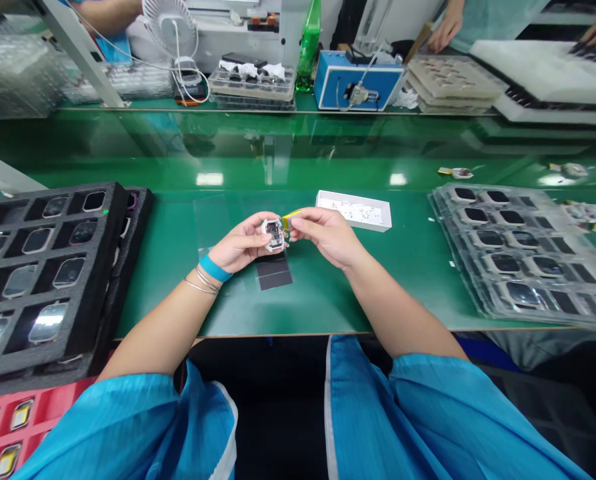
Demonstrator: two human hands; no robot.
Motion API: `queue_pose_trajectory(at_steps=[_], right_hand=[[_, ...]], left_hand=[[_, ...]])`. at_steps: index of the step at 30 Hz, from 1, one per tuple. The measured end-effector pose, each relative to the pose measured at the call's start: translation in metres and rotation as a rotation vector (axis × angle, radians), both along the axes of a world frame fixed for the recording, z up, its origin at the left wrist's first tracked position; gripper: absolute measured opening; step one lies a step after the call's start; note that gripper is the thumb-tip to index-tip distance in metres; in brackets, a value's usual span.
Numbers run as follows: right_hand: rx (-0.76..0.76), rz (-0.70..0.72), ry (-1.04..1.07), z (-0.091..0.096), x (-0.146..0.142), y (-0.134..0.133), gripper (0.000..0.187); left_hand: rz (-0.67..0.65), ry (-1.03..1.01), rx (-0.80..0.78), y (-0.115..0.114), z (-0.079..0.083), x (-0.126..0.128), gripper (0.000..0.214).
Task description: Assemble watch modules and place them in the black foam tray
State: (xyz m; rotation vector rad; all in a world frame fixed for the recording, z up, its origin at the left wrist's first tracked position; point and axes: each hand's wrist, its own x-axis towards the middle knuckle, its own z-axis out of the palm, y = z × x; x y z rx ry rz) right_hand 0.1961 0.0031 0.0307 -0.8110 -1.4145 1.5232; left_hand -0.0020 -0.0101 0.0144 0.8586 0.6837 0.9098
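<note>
Near the middle of the green bench, my left hand (246, 241) grips an open smartwatch case (274, 235) by its edge, its inner electronics facing up. My right hand (328, 233) pinches a small yellow-taped piece (292, 219), perhaps a battery, right beside the case. Whether a wire joins the two is too small to tell. Under the hands lies a flat black sheet (274, 272). Just beyond my right hand sits a shallow white box (385, 215) with tiny dark parts inside.
Black foam trays (109, 257) of watches stand at left, above a red tray (48, 400). Stacked clear trays (471, 283) with watch screens fill the right. Loose parts (462, 173) lie behind them. A fan (171, 27), a blue machine (328, 83) and co-workers' hands (447, 30) are beyond.
</note>
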Motion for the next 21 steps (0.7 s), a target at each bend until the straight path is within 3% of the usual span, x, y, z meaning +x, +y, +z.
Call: queue_pose_trajectory(at_steps=[5,8,16,21], right_hand=[[0.389,-0.148,-0.199,-0.002,-0.005,-0.006,0.030],[0.542,-0.204,-0.342,-0.005,-0.007,-0.007,0.024],[0.684,-0.270,-0.475,-0.014,-0.010,-0.006,0.019],[0.625,-0.270,-0.498,-0.025,-0.016,0.002,0.020]], left_hand=[[-0.091,0.014,-0.063,0.000,-0.001,0.000,0.052],[-0.103,0.016,-0.086,0.001,-0.002,0.002,0.049],[0.023,0.119,-0.072,0.001,-0.003,0.012,0.029],[0.088,0.170,-0.087,0.004,-0.006,0.015,0.023]])
